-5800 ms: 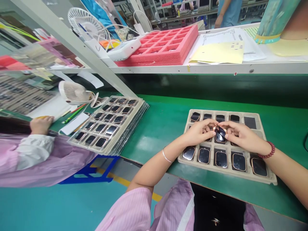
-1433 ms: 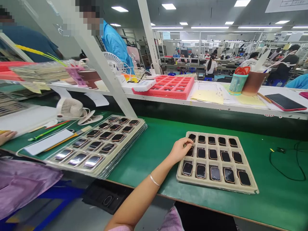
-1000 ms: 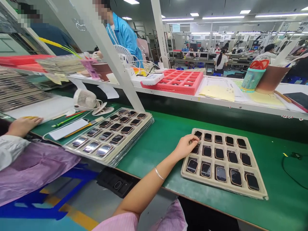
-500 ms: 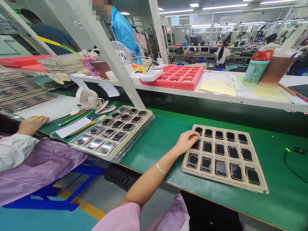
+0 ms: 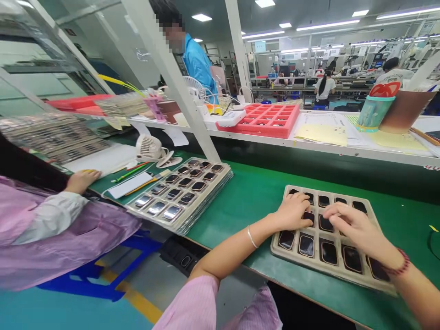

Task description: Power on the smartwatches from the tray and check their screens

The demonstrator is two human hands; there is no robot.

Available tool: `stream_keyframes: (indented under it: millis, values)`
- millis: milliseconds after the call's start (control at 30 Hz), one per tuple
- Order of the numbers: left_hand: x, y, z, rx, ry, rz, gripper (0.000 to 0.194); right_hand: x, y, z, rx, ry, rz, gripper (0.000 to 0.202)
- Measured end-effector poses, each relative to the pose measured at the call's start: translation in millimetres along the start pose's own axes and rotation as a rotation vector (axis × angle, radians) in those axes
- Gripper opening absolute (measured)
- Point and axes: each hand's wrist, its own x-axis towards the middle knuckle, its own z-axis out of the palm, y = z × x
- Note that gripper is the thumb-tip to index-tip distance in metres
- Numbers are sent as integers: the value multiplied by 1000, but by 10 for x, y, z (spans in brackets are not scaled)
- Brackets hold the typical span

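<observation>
A beige tray (image 5: pixel 282 251) with several dark, watch-like screens (image 5: pixel 306 245) in its compartments lies on the green table. Over its left part rests my left hand (image 5: pixel 294 211), fingers spread across the upper and middle rows. My right hand (image 5: pixel 357 227) reaches in from the right above the middle row, its thumb and fingertips bent near a screen; whether anything is between them is too small to tell. The hands do not touch each other. Parts of the right-hand compartments are hidden beneath my right hand and wrist.
Left of my arm sits a stack of similar filled trays (image 5: pixel 206 201). A small fan (image 5: pixel 149 147) and pens stand beyond it. A co-worker's hand (image 5: pixel 82 180) rests at far left. A shelf (image 5: pixel 261 137) with a pink foam tray (image 5: pixel 275 120) runs behind.
My right hand has come into view over the tray. My left hand has moved from the tray's left edge further over it, fingers spreading. The view has shifted slightly.
</observation>
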Motion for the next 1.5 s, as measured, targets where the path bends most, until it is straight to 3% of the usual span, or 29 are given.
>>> stream_keyframes:
  millis: [100, 167, 233, 333, 433, 500, 567, 667, 767, 867, 1100, 1300, 1500]
  values:
    - [-49, 33, 22, -208, -28, 67, 16, 127, 69, 285, -52, -63, -71, 9]
    - [-46, 34, 53, -399, -36, -17, 16, 180, 126, 401, -176, -129, -106, 11]
    - [28, 7, 85, -658, -1, -139, 17, 229, 175, 431, -138, -175, -91, 8]
    - [249, -60, 119, -1071, 32, -265, 22, 336, 216, 366, 193, -290, 47, 16]
    - [462, -110, 164, -1234, 65, -280, 28, 462, 256, 280, 600, -306, 323, 23]
    - [535, -132, 205, -1268, 68, -259, 34, 516, 296, 249, 785, -275, 465, 26]
    - [552, -151, 242, -1278, 64, -267, 37, 536, 334, 240, 900, -262, 515, 28]
    - [526, -174, 270, -1258, 44, -304, 33, 528, 365, 248, 958, -266, 534, 36]
    - [507, -190, 286, -1251, 53, -280, 34, 519, 368, 255, 874, -256, 516, 42]
    - [508, -211, 297, -1228, 93, -252, 45, 512, 375, 250, 834, -227, 458, 45]
    - [509, -264, 219, -1301, 47, -323, 62, 464, 438, 194, 1181, -215, 654, 48]
    - [486, -241, 166, -1334, 49, -339, 65, 472, 410, 138, 1323, -242, 667, 45]
    - [484, -246, 186, -1354, 19, -319, 65, 467, 399, 122, 1302, -249, 655, 44]
